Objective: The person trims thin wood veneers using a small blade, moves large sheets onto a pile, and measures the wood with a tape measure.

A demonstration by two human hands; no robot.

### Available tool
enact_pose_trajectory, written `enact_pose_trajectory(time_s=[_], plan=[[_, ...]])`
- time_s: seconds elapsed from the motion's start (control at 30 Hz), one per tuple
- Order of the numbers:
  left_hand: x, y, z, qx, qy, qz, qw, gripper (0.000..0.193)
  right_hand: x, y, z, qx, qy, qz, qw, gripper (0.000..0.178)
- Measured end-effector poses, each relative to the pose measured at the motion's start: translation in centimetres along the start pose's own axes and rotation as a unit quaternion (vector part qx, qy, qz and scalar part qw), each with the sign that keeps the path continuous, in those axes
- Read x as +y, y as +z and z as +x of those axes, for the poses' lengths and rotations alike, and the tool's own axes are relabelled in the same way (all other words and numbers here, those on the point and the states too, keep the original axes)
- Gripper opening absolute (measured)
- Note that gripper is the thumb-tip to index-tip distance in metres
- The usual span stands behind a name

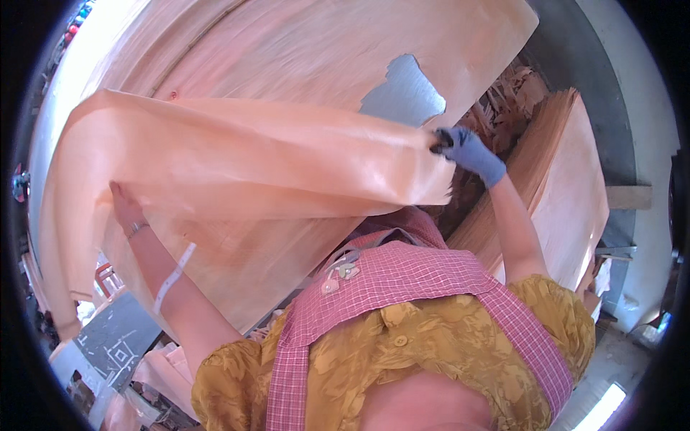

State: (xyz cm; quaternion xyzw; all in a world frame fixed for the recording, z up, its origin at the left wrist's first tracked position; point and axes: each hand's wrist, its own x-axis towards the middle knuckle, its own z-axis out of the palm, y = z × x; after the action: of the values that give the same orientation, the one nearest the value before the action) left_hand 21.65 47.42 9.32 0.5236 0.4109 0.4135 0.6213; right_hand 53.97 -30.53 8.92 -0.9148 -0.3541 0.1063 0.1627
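A large, thin, pale-orange wood veneer sheet [287, 154] is raised in front of me, bent over in a broad curl at its left end. My right hand [460, 151], in a grey-blue glove with dark fingertips, is closed on the sheet's right end, near a ragged corner. Bare, with a band at the wrist, my left hand [128, 208] lies against the curled part with its fingers stretched out. Beneath and beyond the raised sheet spreads more veneer [302, 50]. A jagged-edged grey patch [406, 90] shows beside the raised sheet.
To my right leans a thick stack of veneer sheets [568, 179], its layered edges facing me. Torn veneer scraps [514, 93] lie between it and the work surface. A dark board with white line marks [118, 341] stands at the lower left. A wooden bar [629, 197] juts out at the right.
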Motion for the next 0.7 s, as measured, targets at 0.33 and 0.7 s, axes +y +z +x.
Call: enact_pose_trajectory(time_s=[0.33,0.7], plan=[[-17.5,-12.8,-15.9,0.262,-0.153,-0.058,0.951,0.052,-3.4,-3.3,25.5,-0.013,-0.134,-0.278,0.951,0.025],[-14.5,-10.2,-30.5,0.458,-0.087,0.421,0.778,0.074,-8.7,3.3,31.8,0.071,-0.270,-0.125,0.952,0.039]])
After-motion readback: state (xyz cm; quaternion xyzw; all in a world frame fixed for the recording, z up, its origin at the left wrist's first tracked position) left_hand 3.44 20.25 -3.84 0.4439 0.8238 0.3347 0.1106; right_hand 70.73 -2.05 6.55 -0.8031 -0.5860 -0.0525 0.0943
